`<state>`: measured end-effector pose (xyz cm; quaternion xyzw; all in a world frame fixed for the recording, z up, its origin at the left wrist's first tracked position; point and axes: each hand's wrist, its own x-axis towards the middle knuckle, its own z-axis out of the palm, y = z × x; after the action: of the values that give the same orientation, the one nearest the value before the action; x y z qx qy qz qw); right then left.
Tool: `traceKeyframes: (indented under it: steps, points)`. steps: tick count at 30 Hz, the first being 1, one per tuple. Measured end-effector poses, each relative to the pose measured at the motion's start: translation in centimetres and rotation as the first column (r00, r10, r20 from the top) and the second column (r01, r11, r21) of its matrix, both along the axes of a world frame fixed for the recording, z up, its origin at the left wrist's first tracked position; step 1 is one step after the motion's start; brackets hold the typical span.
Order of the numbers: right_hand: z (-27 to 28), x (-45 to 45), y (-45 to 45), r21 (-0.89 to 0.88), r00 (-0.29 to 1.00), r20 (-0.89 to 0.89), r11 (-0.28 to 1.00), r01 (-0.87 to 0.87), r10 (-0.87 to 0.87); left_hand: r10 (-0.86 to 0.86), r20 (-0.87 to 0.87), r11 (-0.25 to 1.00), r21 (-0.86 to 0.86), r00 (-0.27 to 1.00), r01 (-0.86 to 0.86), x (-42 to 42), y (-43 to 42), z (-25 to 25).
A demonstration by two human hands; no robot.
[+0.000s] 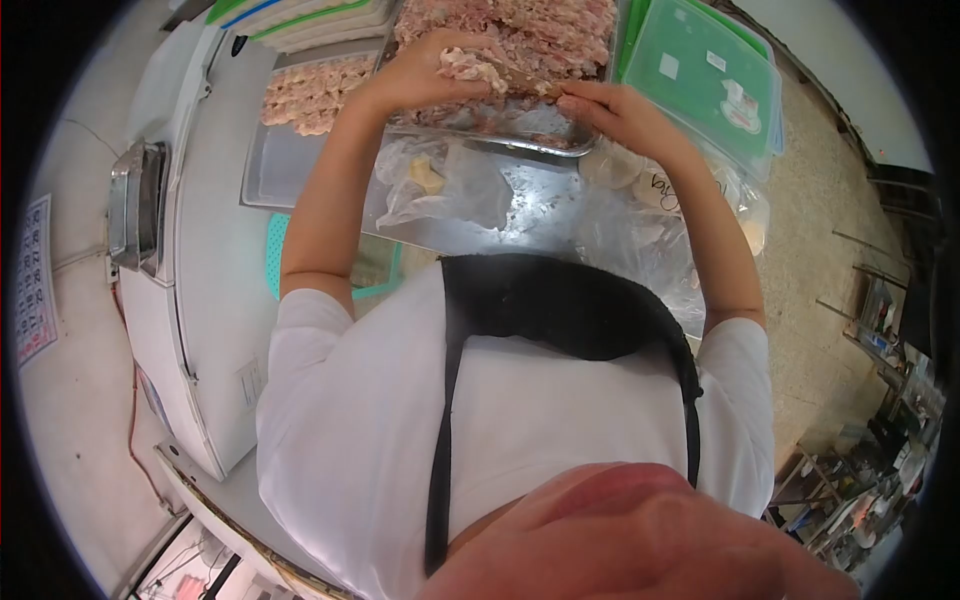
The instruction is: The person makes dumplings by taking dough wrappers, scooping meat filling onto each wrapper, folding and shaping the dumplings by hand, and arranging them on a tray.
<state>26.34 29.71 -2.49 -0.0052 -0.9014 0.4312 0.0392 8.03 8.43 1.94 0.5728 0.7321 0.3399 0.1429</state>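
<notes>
My left hand (435, 75) is curled round a clump of raw minced meat (472, 70) over the front part of a metal tray (540, 148). A large mass of the same pinkish meat (520, 35) fills the back of that tray. My right hand (622, 115) is at the tray's front right, its fingers pinched on the end of something thin and brownish that reaches toward my left hand; I cannot make out what it is. Left of my left arm, a second tray (290, 170) holds rows of shaped meat portions (315, 92).
Clear plastic bags lie at the table's front, one with a yellowish piece (425, 175), others (640, 235) below my right forearm. Green-lidded containers (700, 80) stand at right. Stacked trays (320, 22) are at back left. A turquoise basket (274, 255) sits below the table's left edge.
</notes>
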Motion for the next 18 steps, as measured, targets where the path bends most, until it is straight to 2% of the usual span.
traceKeyframes:
  steps: [1,2,4,5,7,8,10,12,13,15,17,18]
  points:
    - [0.1,-0.5,0.9,0.056,0.999,0.038,0.998,-0.007,0.004,0.004,-0.063,0.998,0.058,0.998,0.0,-0.6,0.2,-1.7]
    - [0.1,-0.7,1.4,0.111,0.997,0.077,0.994,-0.016,0.008,0.068,0.06,0.998,-0.011,0.996,-0.068,-1.4,0.7,-2.9]
    - [0.3,0.0,0.5,0.375,0.97,-0.208,0.906,0.195,-0.122,0.223,0.281,0.969,-0.167,0.933,-0.181,-2.6,1.4,-4.7]
    - [0.5,-0.1,0.0,0.472,0.921,-0.362,0.822,0.317,-0.147,0.246,0.361,0.967,-0.147,0.9,-0.205,-3.0,1.5,-5.4]
    - [-0.7,-0.4,-1.3,0.514,0.921,-0.381,0.808,0.288,-0.085,0.281,0.519,0.959,-0.116,0.807,-0.259,-2.9,1.5,-5.9]
    - [-1.5,-0.3,-1.9,0.531,0.921,-0.385,0.802,0.272,-0.057,0.343,0.407,0.935,-0.237,0.846,-0.265,-2.7,1.6,-5.5]
    - [-3.4,-0.4,-0.3,0.552,0.961,-0.208,0.789,0.271,-0.184,0.4,0.164,0.836,-0.469,0.902,-0.286,-0.8,2.2,-2.7]
    - [-4.8,-1.0,2.5,0.576,0.964,-0.074,0.778,0.25,-0.256,0.307,0.29,0.951,-0.136,0.907,-0.278,-1.0,1.3,-3.9]
    - [-3.8,-0.2,2.7,0.524,0.963,-0.01,0.818,0.236,-0.271,0.232,0.346,0.966,0.027,0.909,-0.257,-0.8,0.9,-4.4]
    - [-0.9,1.0,3.3,0.419,0.957,0.109,0.886,0.2,-0.268,0.213,0.197,0.966,0.102,0.957,-0.236,-1.6,0.1,-3.8]
    - [-0.3,2.3,3.5,0.035,0.964,-0.013,0.963,0.267,-0.267,0.142,0.048,0.979,0.139,0.989,-0.148,-1.3,-0.1,-2.1]
    - [0.0,2.6,3.6,-0.164,0.956,-0.076,0.949,0.268,-0.283,0.073,-0.03,0.989,0.132,0.997,-0.069,-1.0,0.2,-0.5]
